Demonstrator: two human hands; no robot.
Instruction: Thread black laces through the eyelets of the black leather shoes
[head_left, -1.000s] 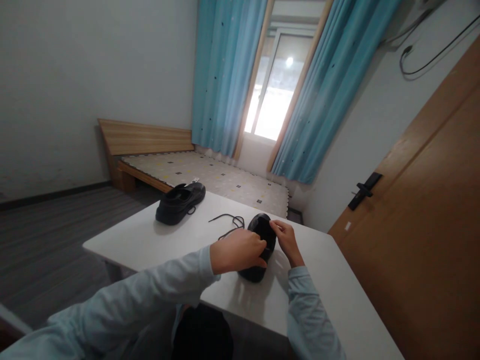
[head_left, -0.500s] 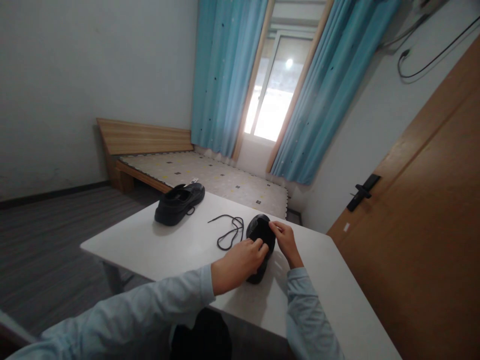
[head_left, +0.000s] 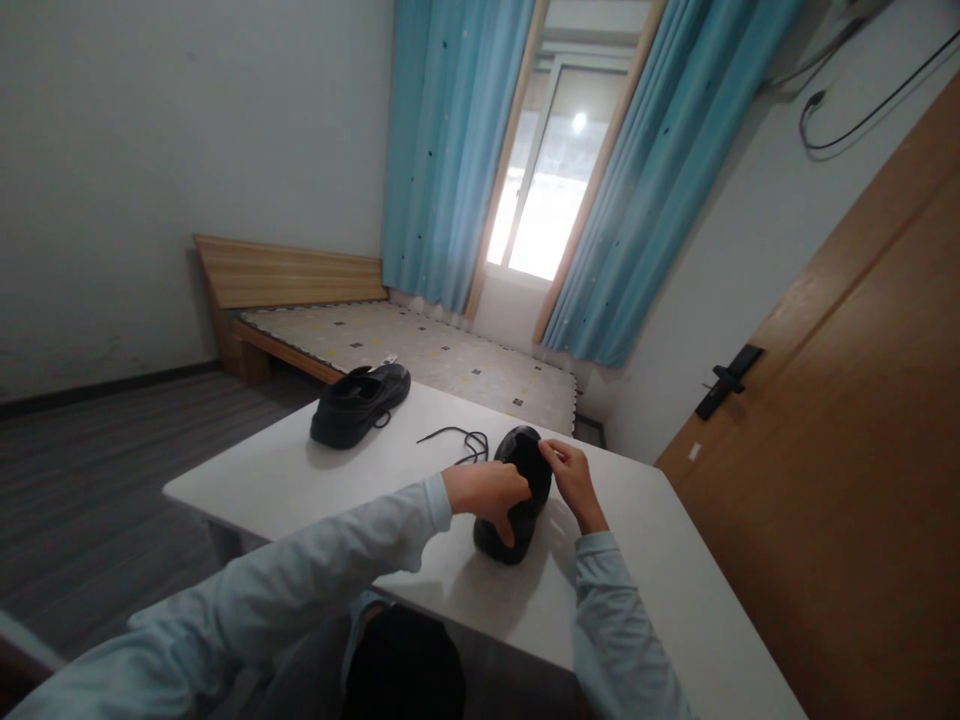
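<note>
A black shoe stands on the white table in front of me. My left hand reaches across it from the left, gripping its upper with the thumb pointing down toward the near end; the fingertips are partly hidden. On the far right side of the same shoe, my right hand pinches the edge between thumb and fingers. Just beyond my left hand lies a loose black shoelace, partly covered by that hand. Another black shoe, with a lace loop at its side, rests at the table's left.
Behind the table is a bed with a patterned mattress and wooden headboard. Blue curtains hang beside a bright window. A wooden door with a black handle stands at the right.
My left hand has turned and shifted up slightly, thumb now lowered along the shoe and covering more of the loose lace. The shoe's near end has swung a little left. My right hand stays put.
</note>
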